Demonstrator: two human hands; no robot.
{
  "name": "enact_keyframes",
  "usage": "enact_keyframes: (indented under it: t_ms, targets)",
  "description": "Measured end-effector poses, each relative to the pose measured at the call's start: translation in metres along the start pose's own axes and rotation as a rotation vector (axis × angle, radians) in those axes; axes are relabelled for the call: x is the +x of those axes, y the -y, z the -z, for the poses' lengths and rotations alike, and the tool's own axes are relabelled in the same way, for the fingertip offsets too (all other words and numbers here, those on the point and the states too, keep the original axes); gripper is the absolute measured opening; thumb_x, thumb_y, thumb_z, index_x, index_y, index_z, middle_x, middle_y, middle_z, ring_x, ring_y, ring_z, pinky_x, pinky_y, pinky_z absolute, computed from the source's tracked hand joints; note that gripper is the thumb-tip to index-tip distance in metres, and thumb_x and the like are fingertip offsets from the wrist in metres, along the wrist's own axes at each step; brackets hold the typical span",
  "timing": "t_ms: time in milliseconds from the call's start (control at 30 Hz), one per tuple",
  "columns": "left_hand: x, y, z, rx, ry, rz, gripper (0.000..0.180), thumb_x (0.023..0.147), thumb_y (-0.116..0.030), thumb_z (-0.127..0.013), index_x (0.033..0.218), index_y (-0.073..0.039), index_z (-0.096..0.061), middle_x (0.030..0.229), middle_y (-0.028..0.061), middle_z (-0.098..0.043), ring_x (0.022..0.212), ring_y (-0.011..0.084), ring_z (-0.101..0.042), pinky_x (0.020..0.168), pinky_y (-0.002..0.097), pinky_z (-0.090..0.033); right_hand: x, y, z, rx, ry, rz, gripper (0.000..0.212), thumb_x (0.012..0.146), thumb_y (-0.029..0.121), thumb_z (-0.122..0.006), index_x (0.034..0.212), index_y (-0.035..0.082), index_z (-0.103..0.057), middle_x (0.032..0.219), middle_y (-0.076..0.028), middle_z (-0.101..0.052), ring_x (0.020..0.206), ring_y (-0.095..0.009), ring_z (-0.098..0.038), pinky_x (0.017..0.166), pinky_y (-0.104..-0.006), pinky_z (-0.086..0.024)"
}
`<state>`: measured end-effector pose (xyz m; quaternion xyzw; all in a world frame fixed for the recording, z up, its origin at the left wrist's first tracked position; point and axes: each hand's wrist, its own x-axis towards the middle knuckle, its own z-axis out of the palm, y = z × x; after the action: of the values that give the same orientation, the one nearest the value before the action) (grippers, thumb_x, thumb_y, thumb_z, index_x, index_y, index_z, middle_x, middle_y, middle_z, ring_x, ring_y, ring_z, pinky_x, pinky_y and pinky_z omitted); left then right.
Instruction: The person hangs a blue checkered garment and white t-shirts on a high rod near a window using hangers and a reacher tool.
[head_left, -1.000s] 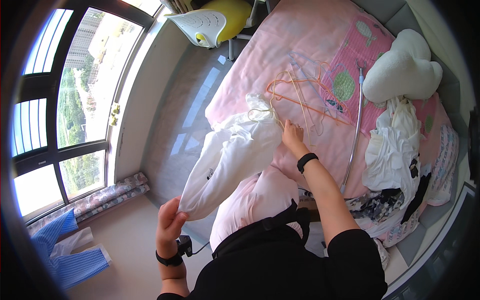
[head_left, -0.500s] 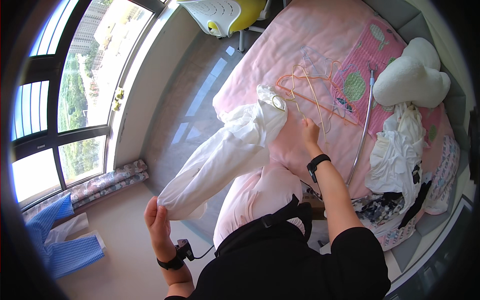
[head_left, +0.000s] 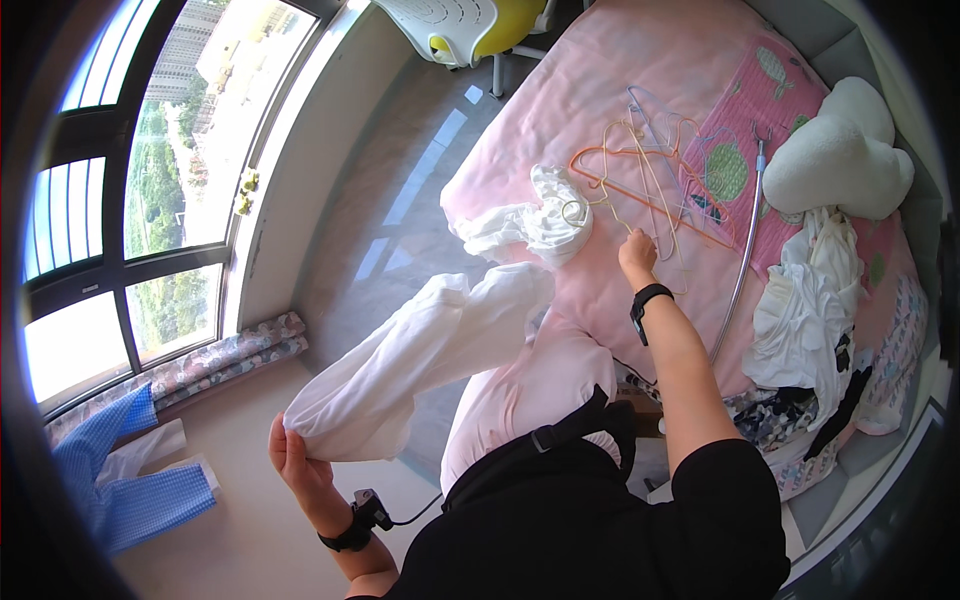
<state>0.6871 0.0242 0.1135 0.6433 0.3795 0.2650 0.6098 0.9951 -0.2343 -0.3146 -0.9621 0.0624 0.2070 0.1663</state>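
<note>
A long white garment (head_left: 430, 335) stretches from my left hand (head_left: 292, 450), which pinches its lower end, across to the front edge of the bed by my thigh. My right hand (head_left: 637, 252) is closed on a pale yellow clothes hanger (head_left: 606, 182) above the bed. This hanger's hook lies against a crumpled white cloth (head_left: 550, 225) at the bed's left edge. Just beyond my right hand, an orange hanger (head_left: 625, 200) lies among several other thin hangers, which overlap one another.
A silver pole (head_left: 745, 250) with a forked tip lies on the pink bed (head_left: 540, 110). To the right are a white cushion (head_left: 840, 155) and heaped clothes (head_left: 800, 310). Blue checked cloth (head_left: 150, 510) is at lower left, beneath the window. A white and yellow chair (head_left: 460, 25) stands at the far side.
My left hand has drawn the white garment down and left, opening a gap between it and the crumpled white cloth on the bed. My right hand still grips the hanger.
</note>
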Motion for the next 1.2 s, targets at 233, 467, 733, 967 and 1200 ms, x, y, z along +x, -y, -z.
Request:
enact_keyframes:
  t_ms: [233,467,733,967,1200]
  targets:
    - [-0.014,-0.029,0.036,0.011,-0.153,-0.143,0.034,0.089,-0.021,-0.042,0.114,0.002,-0.045,0.105,0.0139,-0.055,0.095,0.0235,-0.054,0.083,0.0347,-0.044,-0.096,0.106,0.046,0.58,0.197,0.942,0.012,0.068,0.003,-0.056,0.08,0.005,-0.056,0.08,-0.01,-0.056,0.083,-0.028,-0.053,0.074,-0.0361,-0.042]
    - [-0.015,-0.04,0.056,-0.003,-0.331,-0.225,0.033,0.09,-0.022,-0.04,0.113,0.002,-0.046,0.105,0.0133,-0.054,0.096,0.0224,-0.053,0.084,0.0346,-0.044,-0.208,0.187,0.084,0.821,0.581,1.472,0.015,0.067,0.002,-0.061,0.08,0.007,-0.057,0.081,-0.007,-0.056,0.08,-0.026,-0.054,0.072,-0.0343,-0.044]
    - [-0.003,-0.024,0.084,0.401,-0.562,-0.464,0.033,0.091,-0.022,-0.04,0.111,0.003,-0.047,0.105,0.0134,-0.053,0.095,0.0202,-0.052,0.083,0.0344,-0.045,-0.242,0.22,0.067,0.774,0.594,1.578,0.025,0.064,0.003,-0.066,0.086,0.009,-0.056,0.093,-0.007,-0.053,0.085,-0.026,-0.053,0.072,-0.0333,-0.044]
    - [0.015,-0.036,0.082,-0.056,-0.295,-0.321,0.034,0.091,-0.023,-0.038,0.111,0.004,-0.047,0.105,0.0132,-0.053,0.097,0.0218,-0.052,0.082,0.0341,-0.046,-0.234,0.216,0.075,0.748,0.669,1.491,0.023,0.064,0.006,-0.066,0.082,0.01,-0.051,0.092,-0.008,-0.051,0.085,-0.027,-0.052,0.073,-0.0342,-0.044]
    - [0.018,-0.039,0.074,-0.176,-0.234,-0.294,0.035,0.091,-0.024,-0.038,0.112,0.003,-0.046,0.103,0.0127,-0.054,0.095,0.0221,-0.053,0.08,0.0338,-0.046,-0.242,0.219,0.073,0.785,0.535,1.592,0.024,0.066,0.005,-0.065,0.088,0.008,-0.054,0.094,-0.007,-0.053,0.085,-0.026,-0.052,0.07,-0.0335,-0.045]
